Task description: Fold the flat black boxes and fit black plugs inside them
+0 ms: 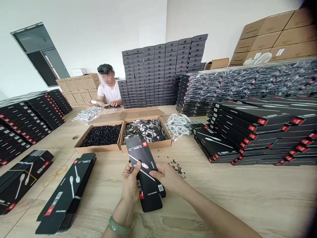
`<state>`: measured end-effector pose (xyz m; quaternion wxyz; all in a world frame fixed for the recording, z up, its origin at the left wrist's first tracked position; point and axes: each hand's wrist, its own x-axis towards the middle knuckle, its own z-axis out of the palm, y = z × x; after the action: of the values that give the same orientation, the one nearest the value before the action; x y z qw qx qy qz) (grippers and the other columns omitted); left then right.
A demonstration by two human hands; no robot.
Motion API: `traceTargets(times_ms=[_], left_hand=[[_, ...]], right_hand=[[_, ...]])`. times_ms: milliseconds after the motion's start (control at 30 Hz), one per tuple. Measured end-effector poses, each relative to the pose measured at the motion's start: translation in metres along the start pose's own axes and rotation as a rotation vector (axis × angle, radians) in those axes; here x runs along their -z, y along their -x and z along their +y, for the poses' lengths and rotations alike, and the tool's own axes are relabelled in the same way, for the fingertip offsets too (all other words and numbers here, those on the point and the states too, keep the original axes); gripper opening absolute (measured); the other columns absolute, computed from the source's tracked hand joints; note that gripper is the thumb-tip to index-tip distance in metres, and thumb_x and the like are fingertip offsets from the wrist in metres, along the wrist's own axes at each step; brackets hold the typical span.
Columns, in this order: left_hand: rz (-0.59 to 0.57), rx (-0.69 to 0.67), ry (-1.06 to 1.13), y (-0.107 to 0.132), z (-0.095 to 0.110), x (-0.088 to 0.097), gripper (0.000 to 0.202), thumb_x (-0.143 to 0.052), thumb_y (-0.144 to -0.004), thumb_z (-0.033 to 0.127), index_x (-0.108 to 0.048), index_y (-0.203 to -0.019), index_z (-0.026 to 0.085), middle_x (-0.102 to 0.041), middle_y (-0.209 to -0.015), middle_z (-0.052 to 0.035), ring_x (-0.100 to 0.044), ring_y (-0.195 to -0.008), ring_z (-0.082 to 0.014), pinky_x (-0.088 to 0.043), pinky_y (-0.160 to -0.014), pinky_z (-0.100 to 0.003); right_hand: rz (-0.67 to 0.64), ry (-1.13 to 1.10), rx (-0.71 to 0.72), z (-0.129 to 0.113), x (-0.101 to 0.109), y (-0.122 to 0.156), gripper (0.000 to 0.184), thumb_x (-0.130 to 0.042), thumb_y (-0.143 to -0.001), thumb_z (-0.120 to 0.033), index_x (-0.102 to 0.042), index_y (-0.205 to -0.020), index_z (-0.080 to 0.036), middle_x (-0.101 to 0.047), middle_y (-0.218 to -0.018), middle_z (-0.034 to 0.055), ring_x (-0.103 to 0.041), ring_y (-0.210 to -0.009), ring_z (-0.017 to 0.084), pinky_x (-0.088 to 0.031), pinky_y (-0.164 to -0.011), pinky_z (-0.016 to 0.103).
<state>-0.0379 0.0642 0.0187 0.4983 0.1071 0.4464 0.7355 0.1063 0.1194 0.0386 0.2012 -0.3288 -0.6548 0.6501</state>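
Note:
A flat black packaging sleeve with a white cable picture and a red tag is held upright over the wooden table. My left hand pinches its left edge, thumb on the front. My right hand grips its right side, fingers curled behind. A green bangle sits on my left wrist. A fanned stack of flat sleeves lies to my left. Small black bits are scattered just beyond my right hand.
Two open cardboard boxes stand ahead: one of small black pieces, one of black-and-white packets. White cables lie beside them. Finished black boxes are piled right, more stacks left. A person in a white shirt works at the far end.

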Motion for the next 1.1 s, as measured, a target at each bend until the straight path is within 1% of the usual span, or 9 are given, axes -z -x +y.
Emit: traceTargets(times_ms=[133,333,467,600,733,800,867,967,1100], left_hand=[[0.05,-0.02,0.046,-0.002,0.002,0.0,0.035,-0.089,-0.054,0.033,-0.063,-0.073,0.019,-0.075,-0.072,0.0015,-0.068,-0.061,-0.0136,-0.053,-0.063,-0.025],[0.07,-0.037,0.076,-0.003,0.005,0.001,0.032,-0.088,-0.055,0.031,-0.065,-0.074,0.02,-0.073,-0.07,0.0036,-0.067,-0.06,-0.0125,-0.052,-0.063,-0.024],[0.038,-0.046,0.039,-0.007,0.008,0.003,0.032,-0.085,-0.06,0.038,-0.07,-0.079,0.017,-0.075,-0.076,-0.0008,-0.067,-0.063,-0.0144,-0.052,-0.062,-0.025],[0.041,-0.098,-0.024,-0.013,0.009,0.006,0.041,-0.078,-0.067,0.05,-0.073,-0.081,0.011,-0.075,-0.073,-0.0076,-0.067,-0.061,-0.0189,-0.05,-0.057,-0.028],[0.209,-0.251,-0.02,-0.02,0.01,0.014,0.042,-0.068,-0.076,0.055,-0.071,-0.089,0.016,-0.075,-0.085,-0.0065,-0.067,-0.073,-0.0191,-0.052,-0.068,-0.03],[0.31,-0.333,-0.015,-0.023,0.013,0.017,0.042,-0.062,-0.081,0.056,-0.069,-0.097,0.018,-0.074,-0.1,-0.0064,-0.067,-0.086,-0.0179,-0.051,-0.075,-0.027],[0.352,-0.37,-0.015,-0.025,0.016,0.019,0.044,-0.057,-0.084,0.057,-0.067,-0.104,0.019,-0.07,-0.113,-0.0077,-0.065,-0.097,-0.0179,-0.051,-0.077,-0.024],[0.267,-0.319,-0.041,-0.023,0.016,0.017,0.048,-0.056,-0.083,0.06,-0.065,-0.107,0.02,-0.07,-0.115,-0.0084,-0.066,-0.096,-0.0182,-0.052,-0.071,-0.024],[-0.061,-0.075,-0.171,-0.012,0.007,0.008,0.046,-0.084,-0.062,0.044,-0.071,-0.094,0.013,-0.075,-0.096,-0.0122,-0.07,-0.083,-0.0232,-0.056,-0.068,-0.03]], right_hand=[[-0.027,-0.017,0.035,0.001,-0.004,0.001,0.023,-0.072,-0.073,-0.034,-0.065,-0.091,-0.021,-0.068,-0.078,-0.0011,-0.062,-0.079,0.022,-0.048,-0.07,0.031],[-0.036,-0.025,0.055,0.007,-0.005,-0.001,0.016,-0.068,-0.075,-0.03,-0.063,-0.086,-0.02,-0.066,-0.079,-0.0009,-0.06,-0.079,0.02,-0.045,-0.068,0.029],[-0.083,-0.034,0.026,-0.003,0.004,0.005,0.02,-0.07,-0.074,-0.033,-0.063,-0.087,-0.019,-0.066,-0.078,-0.0012,-0.06,-0.072,0.018,-0.043,-0.061,0.026],[-0.182,-0.06,-0.045,-0.016,0.013,0.013,0.029,-0.075,-0.073,-0.04,-0.066,-0.091,-0.019,-0.069,-0.079,-0.0003,-0.063,-0.072,0.018,-0.045,-0.062,0.027],[-0.132,-0.153,-0.131,-0.014,0.012,0.012,0.046,-0.077,-0.072,-0.047,-0.061,-0.106,-0.021,-0.07,-0.088,0.0008,-0.064,-0.075,0.017,-0.047,-0.062,0.025],[-0.125,-0.241,-0.173,-0.01,0.01,0.009,0.046,-0.08,-0.071,-0.043,-0.062,-0.106,-0.02,-0.069,-0.096,0.002,-0.064,-0.083,0.017,-0.051,-0.068,0.027],[-0.128,-0.362,-0.192,-0.007,0.008,0.006,0.045,-0.084,-0.067,-0.036,-0.064,-0.104,-0.019,-0.068,-0.103,0.0033,-0.064,-0.092,0.018,-0.052,-0.08,0.03],[-0.088,-0.501,-0.182,-0.005,0.008,0.003,0.048,-0.088,-0.061,-0.025,-0.066,-0.103,-0.019,-0.07,-0.105,0.0039,-0.064,-0.098,0.02,-0.051,-0.084,0.031],[-0.065,-0.537,-0.178,-0.003,0.01,0.001,0.05,-0.088,-0.061,-0.023,-0.067,-0.106,-0.02,-0.072,-0.105,0.0039,-0.065,-0.097,0.02,-0.049,-0.083,0.03]])
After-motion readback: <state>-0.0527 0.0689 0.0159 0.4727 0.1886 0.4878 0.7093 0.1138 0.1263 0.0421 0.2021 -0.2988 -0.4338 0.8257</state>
